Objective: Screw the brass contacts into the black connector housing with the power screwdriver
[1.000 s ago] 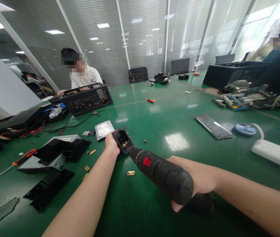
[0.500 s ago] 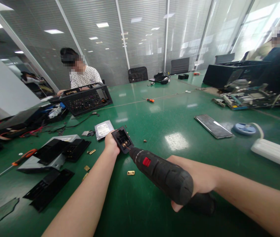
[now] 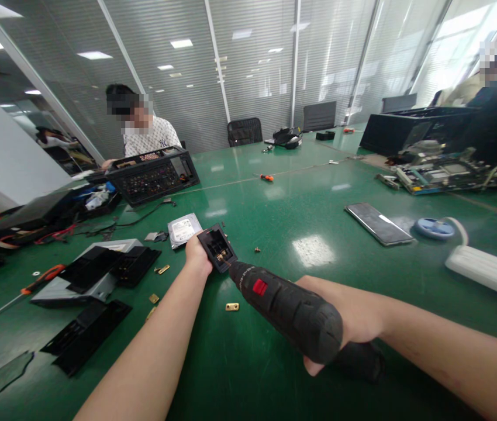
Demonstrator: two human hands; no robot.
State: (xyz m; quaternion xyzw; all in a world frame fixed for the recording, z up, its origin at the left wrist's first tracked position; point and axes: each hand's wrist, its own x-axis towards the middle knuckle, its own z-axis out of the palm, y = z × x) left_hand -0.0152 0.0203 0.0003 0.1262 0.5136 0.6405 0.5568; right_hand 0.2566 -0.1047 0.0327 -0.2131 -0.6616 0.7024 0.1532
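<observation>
My left hand [image 3: 199, 255] is closed around a small black plastic housing [image 3: 214, 240], its open side tilted toward me with brass-coloured parts inside. My right hand [image 3: 340, 310] grips a black cordless drill [image 3: 283, 307] with a red switch. The drill's thin bit reaches into the lower part of the housing; its exact contact point is too small to make out. On the table just below lies a brass plate [image 3: 231, 307] with two holes, and a small screw [image 3: 257, 250] lies to the right of the housing. A hard drive [image 3: 183, 229] sits behind my left hand.
Black plastic pieces [image 3: 88, 336], a grey metal case [image 3: 73, 295] and an orange-handled screwdriver [image 3: 40, 282] lie to the left. On the right are a phone [image 3: 379, 223], a white power strip [image 3: 489, 272] and metal computer parts [image 3: 441, 172]. Two people sit across the table near black computer cases [image 3: 154, 178].
</observation>
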